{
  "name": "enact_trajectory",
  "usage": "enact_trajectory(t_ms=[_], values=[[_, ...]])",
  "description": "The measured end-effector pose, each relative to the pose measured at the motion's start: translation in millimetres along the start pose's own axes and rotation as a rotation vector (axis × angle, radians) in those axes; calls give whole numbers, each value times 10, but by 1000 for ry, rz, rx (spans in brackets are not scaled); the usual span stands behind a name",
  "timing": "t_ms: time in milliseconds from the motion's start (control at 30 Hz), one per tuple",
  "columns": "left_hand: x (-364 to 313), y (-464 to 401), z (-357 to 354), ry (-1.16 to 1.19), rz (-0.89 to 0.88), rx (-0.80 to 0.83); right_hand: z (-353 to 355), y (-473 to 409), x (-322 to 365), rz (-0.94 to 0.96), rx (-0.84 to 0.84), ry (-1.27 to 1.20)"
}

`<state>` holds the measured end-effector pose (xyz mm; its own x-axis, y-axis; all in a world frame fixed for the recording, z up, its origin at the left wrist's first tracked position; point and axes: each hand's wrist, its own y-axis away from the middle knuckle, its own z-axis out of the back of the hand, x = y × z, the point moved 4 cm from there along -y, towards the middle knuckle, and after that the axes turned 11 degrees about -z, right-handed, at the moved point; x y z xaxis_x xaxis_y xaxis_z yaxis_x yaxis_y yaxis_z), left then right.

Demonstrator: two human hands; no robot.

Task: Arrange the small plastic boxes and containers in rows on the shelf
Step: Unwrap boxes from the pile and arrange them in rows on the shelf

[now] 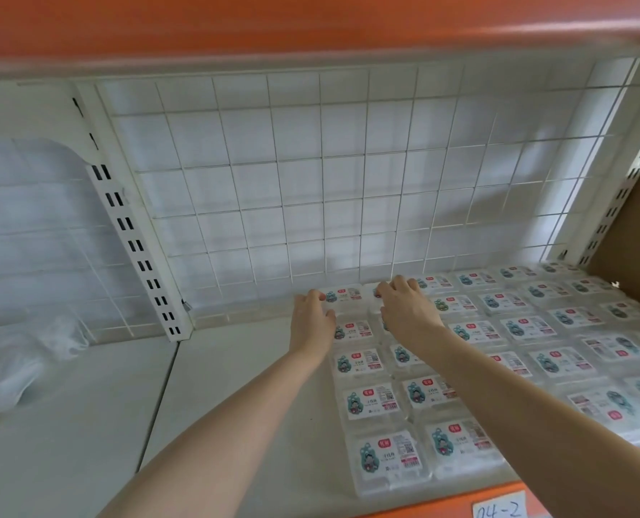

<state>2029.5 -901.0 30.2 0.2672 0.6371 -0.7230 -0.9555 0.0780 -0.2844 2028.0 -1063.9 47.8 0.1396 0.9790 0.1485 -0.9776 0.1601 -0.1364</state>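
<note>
Several small clear plastic boxes with white labels lie flat in rows on the right half of the white shelf [243,386]. The leftmost column runs from a front box [389,457] back to a rear box [344,297] by the wire grid. My left hand [311,319] reaches to that rear box, fingers touching its left edge. My right hand [404,304] rests with spread fingers on the neighbouring back-row box [371,293], mostly covering it. Neither hand clearly lifts a box.
A white wire grid [311,181] backs the shelf. A slotted upright [135,248] divides the bays. Crumpled clear plastic wrap [16,364] lies in the left bay. A brown cardboard box [636,233] stands at far right. An orange shelf edge with a label [499,508] runs along the front.
</note>
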Motion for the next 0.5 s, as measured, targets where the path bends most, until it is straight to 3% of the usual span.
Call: enact_trajectory(t_ms=[233, 500], values=[[54, 50, 53, 59, -14, 55, 95, 61, 65, -35, -6, -31], [386, 506, 618, -46, -4, 104, 243, 391, 789, 219, -144, -197]])
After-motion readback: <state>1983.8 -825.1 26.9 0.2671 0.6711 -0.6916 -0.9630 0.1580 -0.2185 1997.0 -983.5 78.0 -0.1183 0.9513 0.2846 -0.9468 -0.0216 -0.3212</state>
